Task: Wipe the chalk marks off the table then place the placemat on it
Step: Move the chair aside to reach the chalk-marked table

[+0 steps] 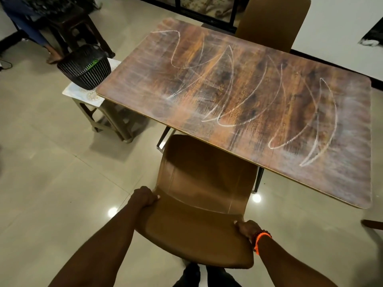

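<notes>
A dark wood-grain table (145,85) carries long looping white chalk marks (234,104) across most of its top. A brown chair (199,208) stands at the near side of the table, its seat tucked partly under the edge. My left hand (144,196) grips the left edge of the chair back. My right hand (247,228), with an orange bracelet at the wrist, grips the right edge. A pale patterned placemat (83,94) lies on a low stool to the left of the table, under a black basket.
The black ribbed basket (85,67) sits on the beige stool (107,119) at the table's left end. A second brown chair (273,21) stands at the far side. A person's legs (37,32) and a dark stool are at the back left. Tiled floor surrounds everything.
</notes>
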